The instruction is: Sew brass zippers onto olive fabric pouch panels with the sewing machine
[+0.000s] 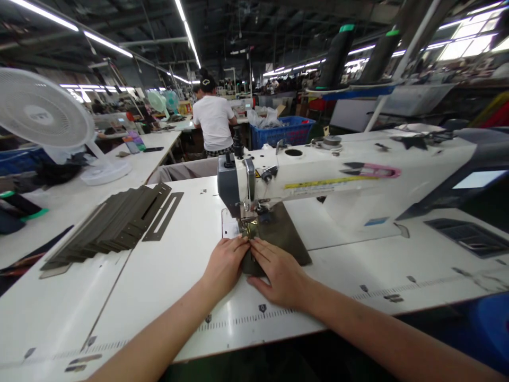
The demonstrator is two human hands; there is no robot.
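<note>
A dark olive fabric panel (288,233) lies under the presser foot of a white sewing machine (334,180). My left hand (226,262) is closed at the panel's near left edge, fingertips bunched just in front of the needle area. My right hand (280,270) holds the panel from the right, its fingers pressed together on top and its thumb by the near edge. The fingertips of both hands almost meet. My hands hide part of the panel, and the needle point is too small to make out.
Left of the machine lie a fanned stack of olive pieces (115,220) and a slotted frame-shaped piece (163,216). A white fan (43,111) stands farther left. Pink-handled thread snips (371,170) rest on the machine arm. Beyond are a blue basket (282,132) and a person in white (213,119).
</note>
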